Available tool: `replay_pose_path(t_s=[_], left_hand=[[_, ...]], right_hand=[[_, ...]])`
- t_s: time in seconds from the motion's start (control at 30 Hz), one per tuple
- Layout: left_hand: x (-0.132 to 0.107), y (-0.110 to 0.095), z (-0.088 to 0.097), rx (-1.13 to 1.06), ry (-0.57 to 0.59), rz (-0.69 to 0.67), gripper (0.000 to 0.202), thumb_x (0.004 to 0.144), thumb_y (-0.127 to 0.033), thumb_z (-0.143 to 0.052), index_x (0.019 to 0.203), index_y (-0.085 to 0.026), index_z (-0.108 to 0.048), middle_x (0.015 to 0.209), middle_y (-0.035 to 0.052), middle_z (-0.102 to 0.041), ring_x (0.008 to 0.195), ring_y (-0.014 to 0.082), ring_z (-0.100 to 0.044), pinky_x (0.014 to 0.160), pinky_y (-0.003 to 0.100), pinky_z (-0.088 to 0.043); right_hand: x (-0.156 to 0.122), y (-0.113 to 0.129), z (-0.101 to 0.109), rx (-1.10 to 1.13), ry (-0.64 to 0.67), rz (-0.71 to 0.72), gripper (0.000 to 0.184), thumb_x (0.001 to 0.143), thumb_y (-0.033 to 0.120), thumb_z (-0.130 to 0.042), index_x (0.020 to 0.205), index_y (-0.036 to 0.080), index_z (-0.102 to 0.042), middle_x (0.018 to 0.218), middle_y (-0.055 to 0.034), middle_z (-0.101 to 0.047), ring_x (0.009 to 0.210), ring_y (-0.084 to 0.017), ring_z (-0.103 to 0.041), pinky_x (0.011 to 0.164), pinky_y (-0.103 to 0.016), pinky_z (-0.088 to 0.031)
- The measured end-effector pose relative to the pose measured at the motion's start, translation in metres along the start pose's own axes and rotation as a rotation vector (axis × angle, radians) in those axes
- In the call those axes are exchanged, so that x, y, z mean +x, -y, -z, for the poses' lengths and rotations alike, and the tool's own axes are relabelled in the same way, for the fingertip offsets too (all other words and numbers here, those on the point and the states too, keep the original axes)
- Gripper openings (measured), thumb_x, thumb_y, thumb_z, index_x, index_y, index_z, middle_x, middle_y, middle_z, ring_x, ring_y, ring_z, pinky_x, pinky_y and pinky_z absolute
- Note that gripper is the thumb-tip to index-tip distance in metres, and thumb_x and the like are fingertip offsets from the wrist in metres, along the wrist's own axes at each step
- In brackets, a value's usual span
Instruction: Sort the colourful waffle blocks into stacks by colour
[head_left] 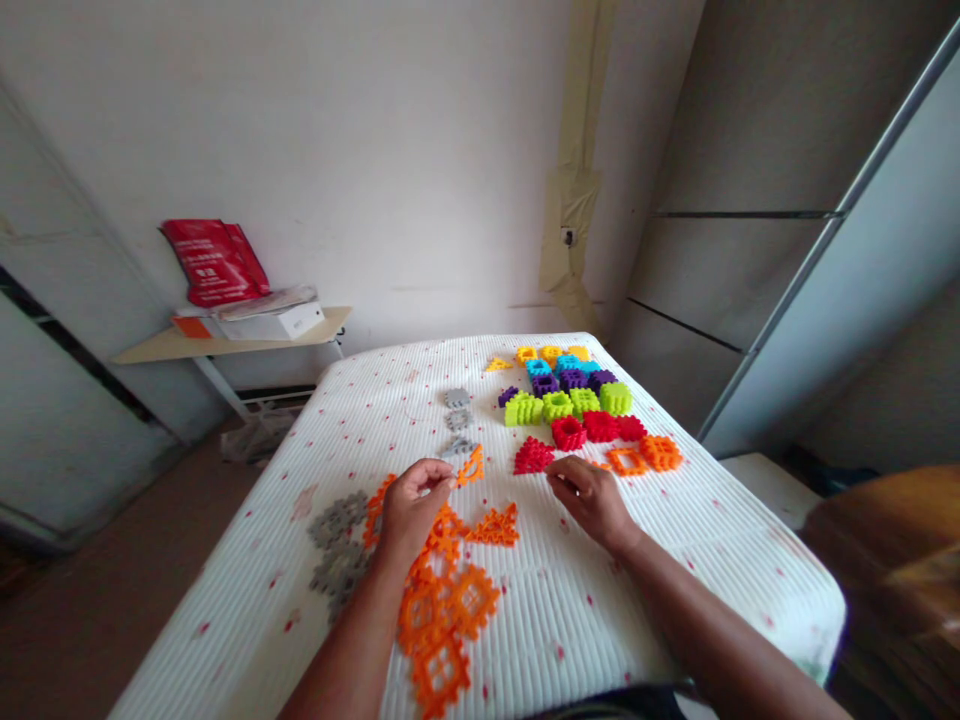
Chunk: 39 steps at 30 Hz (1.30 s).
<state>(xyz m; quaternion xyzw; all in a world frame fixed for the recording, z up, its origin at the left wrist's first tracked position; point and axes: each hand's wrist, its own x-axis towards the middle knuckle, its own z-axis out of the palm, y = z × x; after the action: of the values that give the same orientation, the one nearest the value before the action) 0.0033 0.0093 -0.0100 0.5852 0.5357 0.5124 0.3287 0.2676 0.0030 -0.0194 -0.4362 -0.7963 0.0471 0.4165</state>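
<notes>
Clock readings are taken with twelve at the far wall.

Item 1: orange triangle [471,466], one, openwork. Located at two o'clock of the left hand [420,492], at its fingertips. Narrow end pointed towards one o'clock; long axis tilted the same way.

Left hand: back turned upward, forearm brought in from seven o'clock, thumb and forefinger drawn nearly together. Whether the triangle is gripped or only touched cannot be told.

Right hand [589,495]: forearm brought in from four o'clock, fingers curled and narrow, tips directed at ten. Contents, if any, hidden. A red triangle stack [534,455] is placed just beside the fingertips; an orange cube [661,453] is found at two o'clock.

Surroundings: grey squares [456,398] are set at one o'clock of the left hand, loose grey pieces [337,550] at eight, flat orange pieces [442,610] near six, orange triangle pieces [495,525] near four.

Edges and room: open white cover [750,545] is shown at three o'clock of the right hand, bounded by a rounded near corner; a narrower strip is left between the hands.
</notes>
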Motion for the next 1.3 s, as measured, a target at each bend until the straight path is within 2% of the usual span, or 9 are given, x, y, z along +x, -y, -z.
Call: replay_pose_path(t_s=[0.27,0.4,0.6,0.83,0.93,1.03,1.13,1.23,1.3], left_hand=[[-0.005,-0.006,-0.002,-0.118,0.015,0.009,0.012,0.067,-0.027,-0.063,0.073,-0.016,-0.061,0.069,-0.0003,-0.063,0.067,0.0127,-0.058,0.065,0.022,-0.045],[-0.008,-0.008,-0.004,-0.136,0.041,-0.011,0.012,0.067,-0.026,-0.063,0.073,-0.016,-0.060,0.070,-0.0001,-0.062,0.068,0.0128,-0.058,0.066,0.022,-0.046],[-0.009,-0.008,-0.008,-0.118,0.062,-0.095,0.012,0.067,-0.022,-0.063,0.077,-0.017,-0.059,0.072,0.0004,-0.063,0.071,0.0137,-0.060,0.071,0.024,-0.047],[-0.013,-0.004,-0.016,0.007,0.140,-0.207,0.004,0.070,-0.018,-0.058,0.074,-0.018,-0.059,0.069,-0.0010,-0.062,0.069,0.0132,-0.060,0.068,0.023,-0.048],[-0.013,-0.004,-0.012,0.044,0.140,-0.218,0.005,0.071,-0.019,-0.057,0.074,-0.018,-0.061,0.070,-0.0003,-0.064,0.070,0.0136,-0.060,0.068,0.023,-0.048],[-0.010,-0.004,-0.004,0.085,0.105,-0.227,0.006,0.072,-0.021,-0.058,0.073,-0.017,-0.062,0.070,0.0002,-0.064,0.070,0.0138,-0.060,0.069,0.023,-0.047],[-0.008,-0.004,0.001,0.104,0.061,-0.224,0.007,0.072,-0.023,-0.058,0.073,-0.018,-0.062,0.069,-0.0002,-0.064,0.068,0.0135,-0.060,0.067,0.023,-0.047],[-0.007,-0.003,0.002,0.115,0.053,-0.229,0.007,0.072,-0.023,-0.057,0.073,-0.018,-0.062,0.069,-0.0004,-0.064,0.068,0.0134,-0.060,0.067,0.022,-0.047],[-0.007,-0.002,0.002,0.122,0.060,-0.239,0.007,0.072,-0.023,-0.057,0.073,-0.018,-0.063,0.069,-0.0005,-0.064,0.068,0.0133,-0.060,0.067,0.022,-0.047]], right_hand=[[0.022,0.039,-0.044,0.362,0.027,-0.300,0.019,0.083,0.033,-0.053,0.087,0.017,-0.062,0.068,-0.0021,-0.065,0.052,-0.011,-0.056,0.049,-0.021,-0.043],[0.032,0.055,-0.057,0.535,0.041,-0.446,0.021,0.081,0.035,-0.054,0.089,0.017,-0.060,0.071,-0.0012,-0.064,0.048,-0.010,-0.057,0.044,-0.020,-0.043],[0.042,0.065,-0.059,0.560,0.005,-0.430,0.012,0.077,0.029,-0.055,0.081,0.018,-0.059,0.070,0.0004,-0.062,0.052,-0.010,-0.058,0.048,-0.019,-0.043],[0.042,0.066,-0.062,0.655,-0.050,-0.420,0.012,0.071,0.022,-0.056,0.081,0.019,-0.059,0.067,0.0026,-0.061,0.050,-0.008,-0.049,0.048,-0.019,-0.039],[0.042,0.063,-0.055,0.690,-0.046,-0.402,0.021,0.069,0.021,-0.056,0.090,0.019,-0.058,0.071,0.0025,-0.061,0.050,-0.007,-0.049,0.047,-0.019,-0.038],[0.043,0.054,-0.038,0.615,-0.049,-0.383,0.016,0.070,0.020,-0.057,0.085,0.019,-0.057,0.070,0.0022,-0.061,0.053,-0.009,-0.051,0.050,-0.020,-0.040],[0.041,0.037,-0.011,0.404,-0.049,-0.327,0.007,0.072,0.021,-0.059,0.078,0.019,-0.060,0.071,0.0002,-0.062,0.062,-0.012,-0.055,0.056,-0.023,-0.043],[0.038,0.012,0.020,0.228,-0.028,-0.250,0.009,0.075,0.023,-0.059,0.081,0.019,-0.064,0.077,-0.0026,-0.065,0.068,-0.014,-0.057,0.060,-0.025,-0.044],[0.035,-0.006,0.038,0.128,0.044,-0.193,0.012,0.078,0.023,-0.057,0.085,0.019,-0.066,0.082,-0.0040,-0.066,0.068,-0.014,-0.058,0.060,-0.025,-0.045]])
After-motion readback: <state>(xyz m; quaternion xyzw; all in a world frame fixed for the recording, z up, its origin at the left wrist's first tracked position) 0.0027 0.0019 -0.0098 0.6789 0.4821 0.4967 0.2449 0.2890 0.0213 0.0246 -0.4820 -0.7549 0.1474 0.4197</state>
